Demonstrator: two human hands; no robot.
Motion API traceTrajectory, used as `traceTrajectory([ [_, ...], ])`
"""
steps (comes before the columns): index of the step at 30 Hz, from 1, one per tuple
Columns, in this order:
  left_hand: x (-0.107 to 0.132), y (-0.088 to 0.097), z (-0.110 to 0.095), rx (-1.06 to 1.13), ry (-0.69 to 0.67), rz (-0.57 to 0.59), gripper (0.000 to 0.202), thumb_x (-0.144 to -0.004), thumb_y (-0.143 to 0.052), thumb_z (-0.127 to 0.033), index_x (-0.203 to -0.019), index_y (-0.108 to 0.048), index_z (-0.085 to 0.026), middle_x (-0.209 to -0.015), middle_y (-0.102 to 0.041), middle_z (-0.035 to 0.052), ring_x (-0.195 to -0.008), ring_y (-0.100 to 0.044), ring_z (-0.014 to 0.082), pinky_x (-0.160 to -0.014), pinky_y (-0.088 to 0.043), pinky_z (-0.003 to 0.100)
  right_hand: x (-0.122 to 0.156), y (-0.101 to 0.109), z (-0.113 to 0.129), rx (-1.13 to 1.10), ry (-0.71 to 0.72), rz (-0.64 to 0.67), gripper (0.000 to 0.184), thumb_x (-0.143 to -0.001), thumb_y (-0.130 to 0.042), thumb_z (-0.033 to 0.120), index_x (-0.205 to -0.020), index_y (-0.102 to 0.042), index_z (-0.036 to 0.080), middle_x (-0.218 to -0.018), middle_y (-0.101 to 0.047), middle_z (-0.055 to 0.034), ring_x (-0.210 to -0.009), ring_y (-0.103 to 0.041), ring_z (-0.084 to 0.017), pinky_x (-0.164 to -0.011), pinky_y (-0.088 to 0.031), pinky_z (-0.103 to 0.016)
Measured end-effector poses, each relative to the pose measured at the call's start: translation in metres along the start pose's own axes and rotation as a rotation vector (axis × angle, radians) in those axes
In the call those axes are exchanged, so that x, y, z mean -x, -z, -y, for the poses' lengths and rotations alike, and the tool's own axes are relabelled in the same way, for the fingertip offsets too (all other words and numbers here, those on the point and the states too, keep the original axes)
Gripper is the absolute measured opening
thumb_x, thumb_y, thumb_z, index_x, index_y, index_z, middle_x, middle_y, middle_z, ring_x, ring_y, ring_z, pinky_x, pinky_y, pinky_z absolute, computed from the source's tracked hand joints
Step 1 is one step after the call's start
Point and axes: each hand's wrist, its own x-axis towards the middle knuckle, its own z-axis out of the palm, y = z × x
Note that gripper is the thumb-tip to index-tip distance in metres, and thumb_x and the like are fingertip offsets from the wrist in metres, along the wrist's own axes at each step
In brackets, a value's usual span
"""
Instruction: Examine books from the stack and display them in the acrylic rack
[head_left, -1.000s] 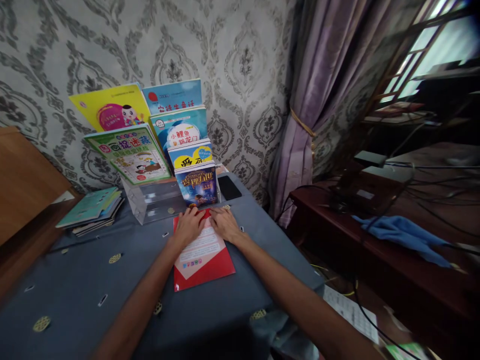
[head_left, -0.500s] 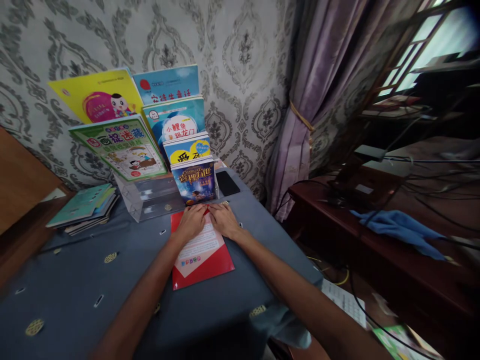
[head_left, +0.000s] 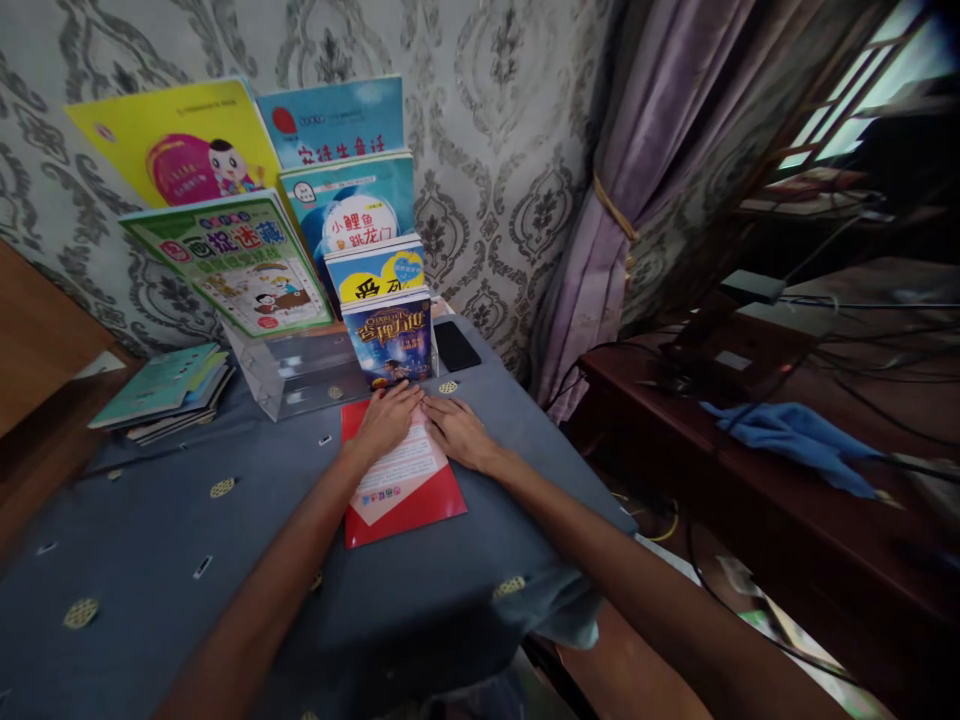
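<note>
On the blue cloth-covered bench (head_left: 150,570), left hand (head_left: 388,418) and right hand (head_left: 460,434), fingers (head_left: 405,396) close together, seemingly steady a flat, glossy red-and-pink book (head_left: 420,507).

Dim, soft indoor light. Pale brightness enters by the window (head_left: 859,105) at two o'clock, beside a corner gone black. The dark red bench (head_left: 750,520) at four o'clock sinks into shadow, as does the near edge of my worktop (head_left: 187,520) at six. White glints streak the clear rack (head_left: 304,375) at nine. The view stretches and smears toward its edges; my left hand (head_left: 390,418) and right hand (head_left: 459,430), near centre, look fairly crisp.
</note>
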Motion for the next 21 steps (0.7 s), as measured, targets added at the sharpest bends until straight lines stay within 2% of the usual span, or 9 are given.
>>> traceTrajectory([
  [5, 0.003, 0.004, -0.006, -0.058, -0.014, 0.005, 0.054, -0.095, -0.035, -0.009, -0.145, -0.050, -0.022, -0.152, -0.050, 0.0073, -0.145, -0.037, 0.0256, -0.111, -0.035, 0.054, 0.028, 0.009, 0.006, -0.010, 0.078, 0.047, 0.042, -0.101, -0.040, 0.023, -0.139, -0.057, 0.017, -0.145, -0.057, -0.0145, -0.137, -0.049, -0.025, -0.116, -0.033, -0.050],
  [14, 0.005, 0.004, -0.007, -0.072, -0.015, -0.039, 0.051, -0.096, -0.037, -0.012, -0.144, -0.051, -0.022, -0.148, -0.053, 0.0117, -0.137, -0.045, 0.0281, -0.107, -0.040, 0.049, 0.095, 0.021, 0.022, -0.071, 0.162, 0.031, 0.040, -0.100, -0.048, 0.027, -0.139, -0.058, 0.020, -0.141, -0.061, -0.0131, -0.137, -0.051, -0.026, -0.115, -0.035, -0.054],
  [21, 0.005, 0.008, -0.006, -0.064, -0.011, -0.006, 0.049, -0.097, -0.037, -0.011, -0.142, -0.052, -0.020, -0.148, -0.054, 0.0108, -0.134, -0.050, 0.0260, -0.107, -0.041, 0.046, 0.112, 0.020, 0.024, -0.096, 0.176, 0.019, 0.039, -0.100, -0.052, 0.032, -0.137, -0.060, 0.021, -0.141, -0.061, -0.0123, -0.136, -0.051, -0.026, -0.115, -0.034, -0.054],
])
